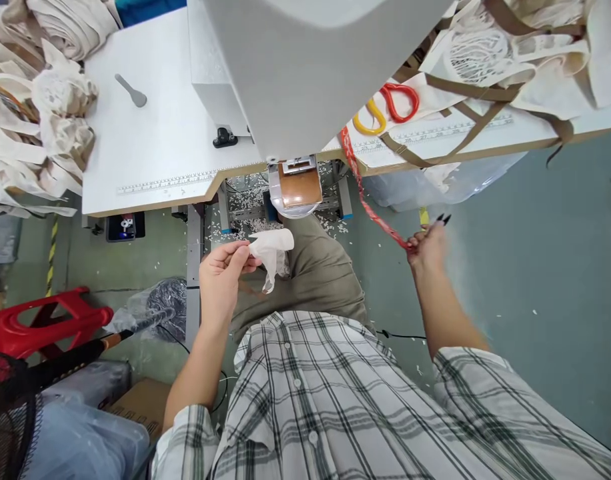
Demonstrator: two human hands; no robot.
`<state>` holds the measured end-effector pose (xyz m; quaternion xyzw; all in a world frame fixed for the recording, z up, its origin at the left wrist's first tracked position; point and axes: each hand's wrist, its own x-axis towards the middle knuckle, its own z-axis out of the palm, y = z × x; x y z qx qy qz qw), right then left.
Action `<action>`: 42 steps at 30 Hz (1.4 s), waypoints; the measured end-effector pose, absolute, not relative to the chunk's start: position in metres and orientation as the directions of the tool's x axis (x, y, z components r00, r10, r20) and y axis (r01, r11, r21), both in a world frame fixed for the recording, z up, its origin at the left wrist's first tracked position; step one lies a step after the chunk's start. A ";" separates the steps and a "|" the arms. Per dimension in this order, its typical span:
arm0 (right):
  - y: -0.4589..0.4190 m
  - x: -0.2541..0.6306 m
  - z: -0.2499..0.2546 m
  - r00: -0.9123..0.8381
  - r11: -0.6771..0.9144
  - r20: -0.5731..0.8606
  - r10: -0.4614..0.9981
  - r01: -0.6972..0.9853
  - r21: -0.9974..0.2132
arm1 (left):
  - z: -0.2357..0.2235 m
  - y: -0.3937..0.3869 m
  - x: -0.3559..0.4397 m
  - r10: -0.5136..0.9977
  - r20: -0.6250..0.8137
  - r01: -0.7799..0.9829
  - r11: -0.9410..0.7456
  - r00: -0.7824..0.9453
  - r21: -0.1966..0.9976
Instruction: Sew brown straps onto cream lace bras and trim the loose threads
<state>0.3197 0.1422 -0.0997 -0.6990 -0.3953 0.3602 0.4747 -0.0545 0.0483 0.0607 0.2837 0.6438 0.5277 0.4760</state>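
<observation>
My left hand (223, 272) is closed in a pinch on a small crumpled piece of white fabric (272, 252), held above my lap just below the machine head (305, 67). My right hand (428, 243) is out to the right, below the table edge, with its fingers closed on a red cord (370, 207). The cord runs up and left to the table top, toward the scissors with red and yellow handles (388, 107). The right hand is slightly blurred.
A white work table (150, 147) carries a printed ruler strip along its front edge. Cream fabric bags are piled at the left (40, 113) and at the right (515, 53) with brown straps. A red stool (40, 323) stands on the floor at the left.
</observation>
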 end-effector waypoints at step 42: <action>0.074 0.122 0.036 -0.466 0.156 -0.097 0.879 0.474 -0.867 | 0.058 0.036 -0.031 0.914 -0.018 0.422 0.205 -0.406 0.883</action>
